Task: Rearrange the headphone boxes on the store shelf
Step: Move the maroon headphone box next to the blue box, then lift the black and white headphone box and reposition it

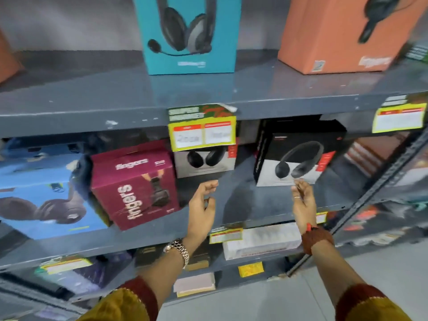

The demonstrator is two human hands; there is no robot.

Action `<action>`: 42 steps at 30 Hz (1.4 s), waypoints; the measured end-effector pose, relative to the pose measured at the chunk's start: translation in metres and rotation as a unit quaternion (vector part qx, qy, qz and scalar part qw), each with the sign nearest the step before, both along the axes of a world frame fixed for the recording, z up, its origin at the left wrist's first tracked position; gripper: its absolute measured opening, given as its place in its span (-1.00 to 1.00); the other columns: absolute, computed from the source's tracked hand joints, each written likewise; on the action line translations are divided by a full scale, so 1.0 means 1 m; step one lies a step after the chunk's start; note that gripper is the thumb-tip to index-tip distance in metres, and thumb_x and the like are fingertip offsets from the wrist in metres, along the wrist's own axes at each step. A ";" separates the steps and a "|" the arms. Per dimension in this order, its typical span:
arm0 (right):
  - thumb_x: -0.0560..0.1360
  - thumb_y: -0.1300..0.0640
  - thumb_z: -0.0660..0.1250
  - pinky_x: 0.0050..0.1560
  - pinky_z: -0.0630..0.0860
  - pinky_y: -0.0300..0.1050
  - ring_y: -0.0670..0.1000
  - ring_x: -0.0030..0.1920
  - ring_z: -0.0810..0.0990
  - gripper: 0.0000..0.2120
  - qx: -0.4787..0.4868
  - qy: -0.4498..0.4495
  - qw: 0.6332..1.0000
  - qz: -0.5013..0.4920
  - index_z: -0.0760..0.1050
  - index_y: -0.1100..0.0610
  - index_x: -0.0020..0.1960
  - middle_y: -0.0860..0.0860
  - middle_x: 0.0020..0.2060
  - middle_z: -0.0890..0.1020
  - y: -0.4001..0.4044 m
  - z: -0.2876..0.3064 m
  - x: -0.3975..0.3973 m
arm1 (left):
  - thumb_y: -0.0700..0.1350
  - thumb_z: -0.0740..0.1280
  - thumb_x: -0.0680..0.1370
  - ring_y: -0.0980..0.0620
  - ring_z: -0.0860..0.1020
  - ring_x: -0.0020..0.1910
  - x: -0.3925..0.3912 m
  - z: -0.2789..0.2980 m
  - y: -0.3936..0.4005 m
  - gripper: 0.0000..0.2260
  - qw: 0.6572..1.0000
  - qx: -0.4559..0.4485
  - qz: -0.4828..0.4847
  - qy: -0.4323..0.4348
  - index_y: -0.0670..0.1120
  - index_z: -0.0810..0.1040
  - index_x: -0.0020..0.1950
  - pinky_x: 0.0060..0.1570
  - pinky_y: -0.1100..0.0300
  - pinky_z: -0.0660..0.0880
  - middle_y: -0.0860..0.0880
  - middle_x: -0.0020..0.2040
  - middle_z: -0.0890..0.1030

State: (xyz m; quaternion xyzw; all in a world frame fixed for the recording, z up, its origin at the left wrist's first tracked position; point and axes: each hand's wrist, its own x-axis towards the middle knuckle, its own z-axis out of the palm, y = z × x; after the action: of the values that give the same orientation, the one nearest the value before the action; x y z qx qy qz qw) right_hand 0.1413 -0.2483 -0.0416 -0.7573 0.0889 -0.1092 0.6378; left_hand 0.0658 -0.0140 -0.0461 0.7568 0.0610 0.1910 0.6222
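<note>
On the middle grey shelf stand a blue headphone box at the left, a maroon "fingers" box beside it, a white-and-black box further back, and a black-and-white box at the right. My left hand hovers over bare shelf between the maroon box and the right box, fingers curled and apart, holding nothing. My right hand is just below the black-and-white box's lower front edge, fingertips at or near it, not gripping. A teal box and an orange box stand on the upper shelf.
Yellow price tags hang from the upper shelf's front edge, one partly covering the white-and-black box. More boxes fill the lower shelves and a neighbouring rack at the right. The floor shows at the bottom right.
</note>
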 end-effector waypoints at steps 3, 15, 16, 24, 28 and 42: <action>0.58 0.25 0.19 0.27 0.29 -0.20 -0.06 0.18 0.37 -0.65 0.011 -0.005 0.999 -0.037 0.32 0.30 0.35 0.00 0.15 0.42 -0.046 0.013 0.031 | -0.37 0.17 0.55 0.19 0.51 0.11 0.039 0.001 -0.044 -0.59 0.998 0.009 -0.050 0.024 0.03 0.41 0.30 0.05 0.34 0.44 0.13 0.22 0.52; 0.61 0.22 0.11 0.24 0.30 -0.20 0.20 0.33 0.38 -0.53 -0.300 0.269 0.906 0.128 0.14 0.35 0.47 0.21 0.39 0.35 -0.138 0.045 0.119 | -0.12 0.46 0.45 -0.01 0.44 0.36 0.169 0.037 -0.125 -0.32 0.995 0.001 0.013 0.100 -0.17 0.22 0.48 0.40 0.07 0.36 -0.12 0.40 0.45; 0.62 0.18 0.07 0.33 0.29 -0.14 0.14 0.40 0.35 -0.55 -0.367 0.309 0.869 0.124 0.16 0.28 0.48 0.14 0.45 0.31 -0.149 0.036 0.125 | -0.12 0.45 0.45 0.01 0.46 0.32 0.172 0.039 -0.128 -0.36 0.994 -0.001 0.020 0.103 -0.16 0.26 0.46 0.36 0.12 0.37 -0.09 0.36 0.48; 0.37 -0.17 0.39 -0.02 0.47 -0.10 0.00 -0.17 0.53 -0.62 -0.045 0.031 0.991 0.121 0.58 0.12 -0.02 0.41 -0.04 0.58 -0.145 0.046 0.121 | -0.16 0.48 0.42 -0.05 0.61 0.14 0.155 0.039 -0.134 -0.51 0.994 0.002 0.059 0.097 -0.15 0.46 0.32 0.25 0.03 0.51 -0.11 0.17 0.64; 0.32 -0.26 0.41 0.12 0.52 0.11 0.06 -0.20 0.59 -0.54 -0.066 0.027 0.994 0.081 0.63 0.05 0.04 0.33 -0.13 0.65 -0.142 0.061 0.079 | 0.00 0.50 0.39 0.09 0.65 0.02 0.111 0.047 -0.134 -0.51 0.989 0.047 0.088 0.106 -0.03 0.52 0.29 0.03 0.36 0.53 0.07 0.10 0.67; 0.09 -0.49 0.39 -0.02 0.64 0.08 -0.04 -0.16 0.72 -0.29 -0.110 -0.007 0.993 0.045 0.68 0.05 -0.04 -0.03 -0.26 0.75 -0.107 0.085 -0.024 | 0.18 0.48 0.34 0.11 0.69 -0.07 -0.014 0.087 -0.066 -0.58 0.985 0.105 0.068 0.118 0.12 0.59 0.15 0.02 -0.03 0.62 0.08 -0.06 0.74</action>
State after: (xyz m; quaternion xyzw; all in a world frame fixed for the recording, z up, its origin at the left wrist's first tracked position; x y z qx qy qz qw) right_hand 0.1175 -0.3552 0.0438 -0.8254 0.0375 -0.0949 0.5552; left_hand 0.0518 -0.0799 0.0413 0.8295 0.1644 0.1475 0.5130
